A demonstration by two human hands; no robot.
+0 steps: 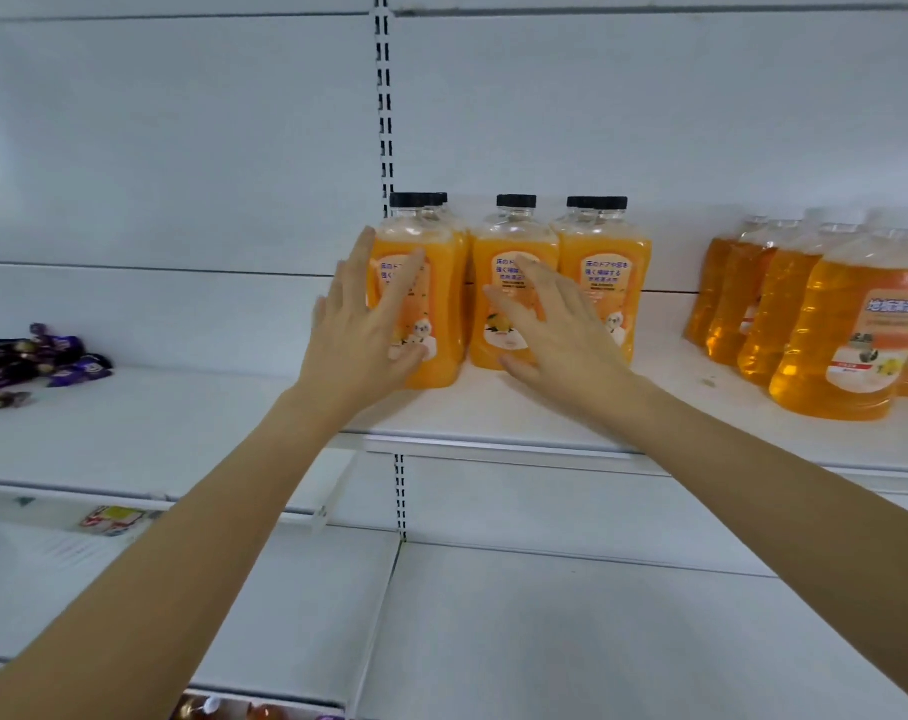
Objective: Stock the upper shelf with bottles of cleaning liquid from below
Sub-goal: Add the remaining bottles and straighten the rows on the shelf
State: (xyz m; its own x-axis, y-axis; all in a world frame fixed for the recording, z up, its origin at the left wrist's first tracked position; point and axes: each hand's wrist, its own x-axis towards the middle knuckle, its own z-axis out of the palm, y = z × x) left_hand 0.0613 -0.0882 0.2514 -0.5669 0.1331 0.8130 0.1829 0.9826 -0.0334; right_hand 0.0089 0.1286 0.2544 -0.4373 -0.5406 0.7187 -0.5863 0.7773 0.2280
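On the right I see a bunch of bigger bottles (pixel 831 345) with white caps and clear golden liquid. They stand on the same shelf, well apart from the ones I care about. Far to the left, a heap of purple sweets (pixel 41 356) lies on the next shelf. A white post (pixel 384 96) with black slots runs up the back wall, just behind the left bottle (pixel 436 309).

The cleaning bottles are orange with black caps. They stand upright and close together on the upper shelf (pixel 493 413). More caps peek out behind the front ones.

The left hand (pixel 358 330) lies on the front of the left bottle, its fingers (pixel 360 257) straight and spread wide. The right hand (pixel 561 330) rests on the middle bottle (pixel 509 241), its fingers (pixel 545 288) spread too. It hides part of the right bottle (pixel 610 272). Neither hand grips anything.
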